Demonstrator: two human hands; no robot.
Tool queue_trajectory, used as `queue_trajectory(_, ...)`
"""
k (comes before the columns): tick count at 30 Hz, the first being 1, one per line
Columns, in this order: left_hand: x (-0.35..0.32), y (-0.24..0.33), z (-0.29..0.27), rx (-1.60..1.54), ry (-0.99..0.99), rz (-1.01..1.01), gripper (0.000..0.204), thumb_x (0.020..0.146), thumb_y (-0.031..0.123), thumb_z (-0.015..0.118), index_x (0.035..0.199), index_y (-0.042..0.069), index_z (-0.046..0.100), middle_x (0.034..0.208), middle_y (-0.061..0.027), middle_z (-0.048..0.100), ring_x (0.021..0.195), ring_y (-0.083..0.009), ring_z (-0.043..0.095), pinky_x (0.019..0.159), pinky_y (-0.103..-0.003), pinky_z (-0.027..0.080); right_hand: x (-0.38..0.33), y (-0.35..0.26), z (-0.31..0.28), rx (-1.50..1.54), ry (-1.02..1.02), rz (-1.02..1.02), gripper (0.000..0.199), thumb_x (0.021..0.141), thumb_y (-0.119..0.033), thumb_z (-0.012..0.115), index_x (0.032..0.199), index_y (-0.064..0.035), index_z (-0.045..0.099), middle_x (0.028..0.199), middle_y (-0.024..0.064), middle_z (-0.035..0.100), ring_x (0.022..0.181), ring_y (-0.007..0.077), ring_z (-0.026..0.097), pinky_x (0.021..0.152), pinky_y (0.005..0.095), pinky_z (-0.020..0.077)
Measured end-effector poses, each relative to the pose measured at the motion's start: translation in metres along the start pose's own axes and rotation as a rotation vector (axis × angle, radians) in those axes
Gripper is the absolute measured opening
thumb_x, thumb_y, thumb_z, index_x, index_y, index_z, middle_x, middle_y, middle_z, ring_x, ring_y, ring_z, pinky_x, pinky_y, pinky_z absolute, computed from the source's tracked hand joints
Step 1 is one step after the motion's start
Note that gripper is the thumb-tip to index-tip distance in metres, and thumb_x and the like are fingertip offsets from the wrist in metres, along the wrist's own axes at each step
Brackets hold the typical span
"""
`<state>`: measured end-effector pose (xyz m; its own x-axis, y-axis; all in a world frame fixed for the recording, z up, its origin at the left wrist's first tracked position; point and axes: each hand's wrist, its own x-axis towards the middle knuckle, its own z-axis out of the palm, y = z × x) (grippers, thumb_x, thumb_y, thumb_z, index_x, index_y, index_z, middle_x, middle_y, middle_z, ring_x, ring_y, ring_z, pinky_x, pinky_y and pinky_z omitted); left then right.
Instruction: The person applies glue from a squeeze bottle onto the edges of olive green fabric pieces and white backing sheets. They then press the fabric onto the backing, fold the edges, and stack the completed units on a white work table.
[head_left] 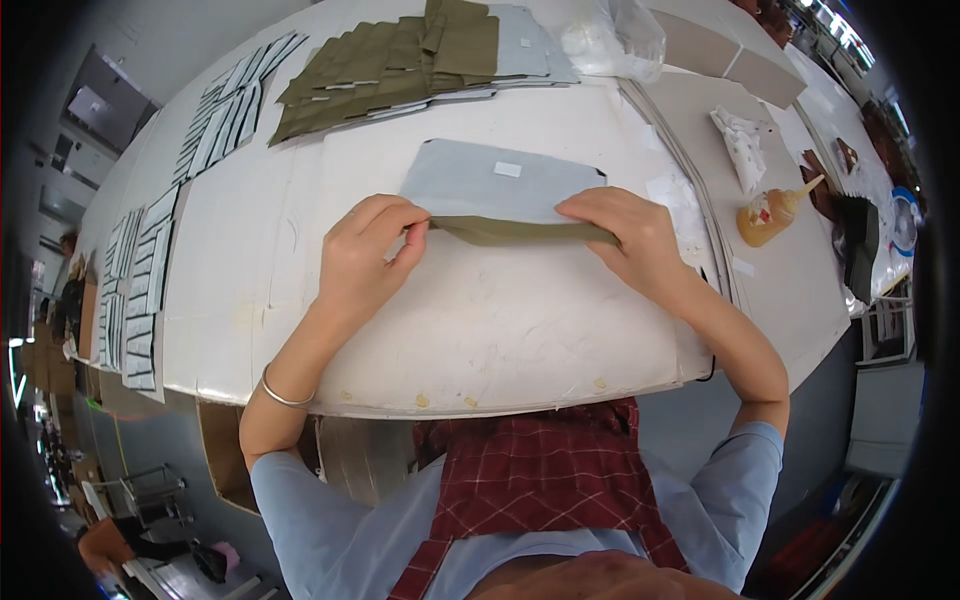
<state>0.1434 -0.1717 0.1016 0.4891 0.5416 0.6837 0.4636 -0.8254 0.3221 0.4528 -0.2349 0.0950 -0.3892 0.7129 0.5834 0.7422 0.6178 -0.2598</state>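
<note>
A flat light-grey panel (470,175) with a small white label and dark corners lies on the pale table in front of me. Along its near edge runs a strip of olive fabric (510,232), partly lifted and bowed toward me. My left hand (375,245) pinches the strip's left end between thumb and fingers. At the other end my right hand (635,235) grips the strip, fingers over the panel's near right corner and thumb hidden underneath.
Overlapping olive and grey pieces (390,65) lie at the back. Rows of striped pieces (150,260) line the left side. On the right are a squeeze bottle (768,215) of amber liquid, a crumpled white cloth (738,148) and a black box-like object (856,240). A clear plastic bag (615,40) sits at the back.
</note>
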Motion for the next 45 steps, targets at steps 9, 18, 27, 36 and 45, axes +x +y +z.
queue_trajectory(9,0.045,-0.043,-0.009,0.134,0.162,-0.122,0.043,0.085,0.002,0.068,0.126,0.003,0.055,0.126,-0.0085,0.060,0.116,-0.0215,0.054,0.082,-0.030,0.049,0.125,0.115,-0.112,0.041,0.480,0.396,0.024,0.089,-0.012,0.066,0.111,-0.0026,0.069,0.100,0.0078,0.073,0.070,0.0175,0.068,0.064,0.0286,0.0534)
queue_trajectory(18,0.089,-0.145,0.045,0.106,0.032,-0.320,0.042,0.086,0.010,0.069,0.126,0.005,0.057,0.119,-0.0083,0.063,0.110,-0.0215,0.060,0.089,-0.036,0.047,0.205,0.244,-0.224,-1.014,0.926,0.161,0.021,0.088,-0.020,0.064,0.093,0.0006,0.065,0.082,0.0249,0.064,0.080,0.0442,0.061,0.071,0.0521,0.0462)
queue_trajectory(27,0.171,-0.231,0.131,0.159,-0.108,-0.743,0.043,0.082,0.036,0.074,0.111,0.006,0.067,0.103,-0.0119,0.070,0.098,-0.0244,0.066,0.084,-0.036,0.051,0.157,0.442,-0.079,-0.843,0.289,0.213,0.037,0.082,0.000,0.058,0.119,-0.0035,0.062,0.105,0.0161,0.069,0.098,0.0376,0.065,0.082,0.0496,0.0518)
queue_trajectory(36,0.205,-0.230,0.178,0.321,-0.274,-0.831,0.048,0.077,0.057,0.072,0.095,0.013,0.071,0.100,-0.0072,0.072,0.096,-0.0247,0.067,0.083,-0.039,0.051,0.146,0.370,-0.133,-0.989,0.197,0.186,0.017,0.083,-0.017,0.065,0.097,-0.0085,0.068,0.092,0.0149,0.068,0.089,0.0350,0.064,0.087,0.0503,0.0484)
queue_trajectory(45,0.179,-0.229,0.161,0.191,-0.189,-0.924,0.033,0.077,0.045,0.075,0.090,0.015,0.073,0.096,-0.0048,0.073,0.092,-0.0247,0.069,0.078,-0.039,0.051,0.037,0.084,-0.101,-0.736,-0.569,0.159,0.008,0.078,-0.008,0.064,0.084,-0.0035,0.065,0.080,0.0129,0.067,0.081,0.0298,0.068,0.066,0.0419,0.0528)
